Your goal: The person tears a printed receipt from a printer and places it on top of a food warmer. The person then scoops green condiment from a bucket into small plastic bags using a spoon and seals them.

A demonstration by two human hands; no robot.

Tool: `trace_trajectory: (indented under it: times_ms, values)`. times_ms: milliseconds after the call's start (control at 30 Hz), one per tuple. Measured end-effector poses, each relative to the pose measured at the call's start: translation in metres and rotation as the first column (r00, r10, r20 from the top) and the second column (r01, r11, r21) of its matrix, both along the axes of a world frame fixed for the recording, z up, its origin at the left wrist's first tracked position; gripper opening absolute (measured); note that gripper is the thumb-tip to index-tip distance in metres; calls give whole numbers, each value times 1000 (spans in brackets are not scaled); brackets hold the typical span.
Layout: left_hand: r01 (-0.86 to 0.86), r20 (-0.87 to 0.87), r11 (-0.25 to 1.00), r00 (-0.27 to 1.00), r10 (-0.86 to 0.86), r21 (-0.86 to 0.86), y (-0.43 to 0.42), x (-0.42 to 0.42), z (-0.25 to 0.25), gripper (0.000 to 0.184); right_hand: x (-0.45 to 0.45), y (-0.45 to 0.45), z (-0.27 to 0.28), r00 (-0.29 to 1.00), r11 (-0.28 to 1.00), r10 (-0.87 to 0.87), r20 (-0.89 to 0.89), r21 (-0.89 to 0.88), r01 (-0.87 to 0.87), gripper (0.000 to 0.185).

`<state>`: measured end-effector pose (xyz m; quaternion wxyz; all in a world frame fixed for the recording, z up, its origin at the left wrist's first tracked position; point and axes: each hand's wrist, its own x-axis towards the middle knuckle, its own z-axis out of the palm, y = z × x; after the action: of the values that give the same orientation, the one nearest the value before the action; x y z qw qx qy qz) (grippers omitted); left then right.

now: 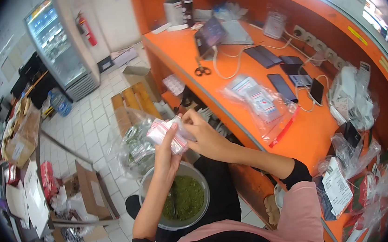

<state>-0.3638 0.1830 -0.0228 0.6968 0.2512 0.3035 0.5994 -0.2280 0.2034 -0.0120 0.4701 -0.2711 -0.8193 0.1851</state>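
Observation:
My left hand (pixel 168 152) is wrapped round a stack of small clear zip bags (pixel 158 131) with red stripes along their edges. My right hand (pixel 200 130) is closed at the near right side of that stack, its fingertips pinching what looks like one clear bag. Below my hands, between my legs, stands a clear plastic bucket (pixel 205 190) part full of green ground herb (pixel 188 197). The dark handle of a utensil (pixel 174 206) sticks up from the herb. Just left of the stack, a large clear bag (pixel 129 148) holds small packets of green stuff.
To my right runs an orange counter (pixel 229 94) with scissors (pixel 202 69), a tablet (pixel 210 35), several phones (pixel 262 57), cables and a red-edged bag of zip bags (pixel 267 109). Cardboard boxes (pixel 92 189) stand at left; a glass-door fridge (pixel 60 50) is behind.

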Motion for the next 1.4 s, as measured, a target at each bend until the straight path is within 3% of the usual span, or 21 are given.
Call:
trace_trajectory:
  times_ms: [67,100,133,233,333,433,467,533,633,700,733,800,833,933,1000,1100,1167,1233,1333,1400]
  values:
    - [-24,49,999,998,26,-48,-15,-24,-11,36,-15,-14,6,995,995,-103,-8,-15,103,31]
    - [-89,38,994,995,91,-71,-21,-31,-16,32,-17,-18,18,998,953,-12,67,-300,31,35]
    - [-154,27,984,987,157,-89,-26,-37,-22,27,-23,-18,25,999,909,5,48,-417,16,29]
    - [-191,44,977,980,196,-94,-43,-56,-32,26,-42,-17,20,993,938,120,19,-329,-108,20]
    - [-220,50,968,972,228,-121,-57,-80,-45,28,-57,-22,26,983,940,118,141,-335,-65,11]
    - [-177,151,978,970,192,-108,-71,-112,-80,31,-62,-14,21,997,867,-19,-81,-498,-24,8]
    - [-138,234,988,961,150,-66,-76,-119,-93,32,-59,-8,12,989,873,43,-141,-477,-106,8]
    - [-260,204,962,940,272,-85,-88,-117,-88,37,-60,-19,5,943,740,69,-325,-618,-267,9]
    - [-257,324,959,903,282,-120,-105,-116,-86,40,-66,-43,-7,914,670,40,-404,-668,-324,11]
    - [-149,-58,989,987,150,23,-114,-113,-82,48,-68,-54,-20,917,679,55,-395,-659,-324,11]
    - [-160,-56,987,985,161,10,-118,-111,-81,48,-69,-59,-26,917,700,55,-394,-640,-317,11]
    - [-67,-331,994,943,34,-90,-121,-105,-78,49,-68,-67,-34,921,701,68,-385,-638,-318,11]
    - [-122,-320,983,945,72,-138,-123,-100,-79,44,-68,-70,-38,913,704,80,-399,-626,-335,11]
    - [-72,-234,964,972,10,-258,-126,-101,-86,43,-61,-73,-46,898,706,79,-432,-612,-357,10]
    - [-61,-235,958,972,-7,-280,-129,-98,-90,32,-55,-73,-51,894,687,98,-438,-620,-379,10]
    - [-140,-477,976,878,43,-168,-128,-94,-93,27,-46,-71,-61,896,655,86,-436,-653,-380,10]
    - [-124,-506,977,862,19,-175,-129,-96,-93,26,-41,-71,-68,891,621,86,-445,-676,-397,10]
    - [-112,-534,977,845,0,-179,-131,-98,-90,25,-41,-70,-71,997,937,-34,72,-345,57,12]
    - [-86,-670,974,738,-78,-208,-136,-98,-84,21,-51,-98,-54,980,935,38,196,-353,34,23]
    - [-62,-716,998,696,62,27,-142,-97,-90,22,-54,-112,-69,964,801,241,113,-584,-132,31]
